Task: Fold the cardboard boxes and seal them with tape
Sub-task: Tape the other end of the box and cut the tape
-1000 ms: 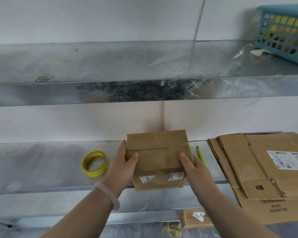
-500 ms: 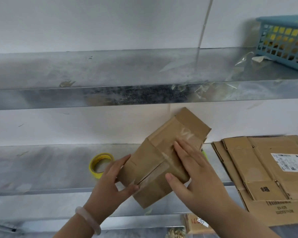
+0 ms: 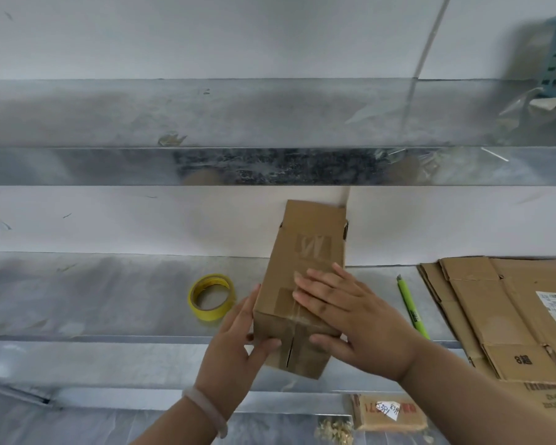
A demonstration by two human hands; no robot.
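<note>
Head view: left hand (image 3: 235,351) grips the cardboard box (image 3: 308,252) at the shelf's (image 3: 109,300) front edge; right hand (image 3: 357,319) presses flat on top.

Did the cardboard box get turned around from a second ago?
Yes. The cardboard box lay lengthwise along the shelf edge; now its long side points back toward the wall, still right of the tape roll.

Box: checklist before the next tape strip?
1. Box steadied: ok, left hand holds its side, right hand flat on top.
2. Near-end seam closed: not ok, a gap shows between the flaps.
3. Far-end flaps folded: cannot tell.
4. Tape roll within reach: ok, on the shelf beside the left hand.
5. Hand free for tape: not ok, both on the box.
</note>
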